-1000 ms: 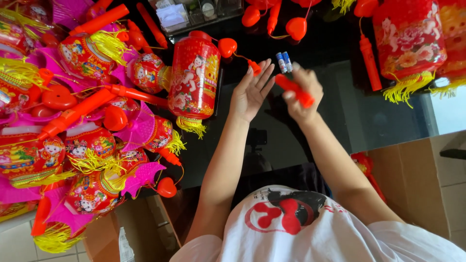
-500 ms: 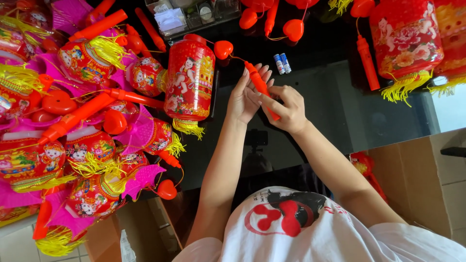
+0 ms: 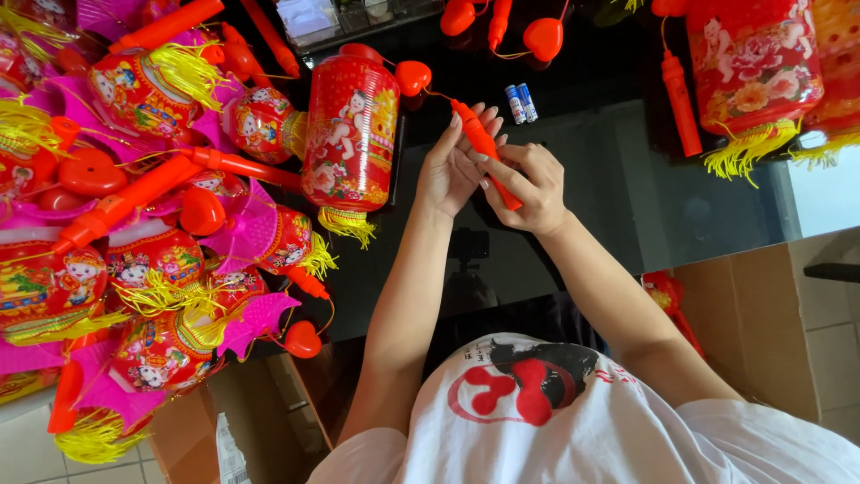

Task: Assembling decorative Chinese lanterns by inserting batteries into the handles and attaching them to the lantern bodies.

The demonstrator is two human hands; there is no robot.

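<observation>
Handle stick (image 3: 484, 151), orange-red plastic, slim: held above the dark glass bench (image 3: 609, 188) at scene centre, slanting from far left to near right. Right hand (image 3: 528, 186) is wrapped round its nearer end, fingers curled closed on it; left hand (image 3: 452, 166) lies against its farther part with fingers mostly extended, bracing it from the left side rather than clamping it. Two-handed hold appears meant to steady the stick for work on its body

Cord runs from the stick's far tip to a red heart-shaped piece (image 3: 413, 77), which sits touching the top of a red cylindrical lantern (image 3: 351, 130) lying on the bench just left of the hands, yellow tassel (image 3: 345, 224) pointing near

Batteries (image 3: 520, 102), two, small, blue and white: lying side by side on the bench just beyond the hands, within easy reach

Lantern pile (image 3: 134, 224), left side: many round and cylindrical paper lanterns in red and pink with yellow tassels, orange handle sticks and heart pieces heaped among them

Further lantern (image 3: 752, 72), far right, large, red with floral print, a handle stick (image 3: 679, 100) beside it

Cardboard box (image 3: 752, 314), near right, below the bench edge
</observation>
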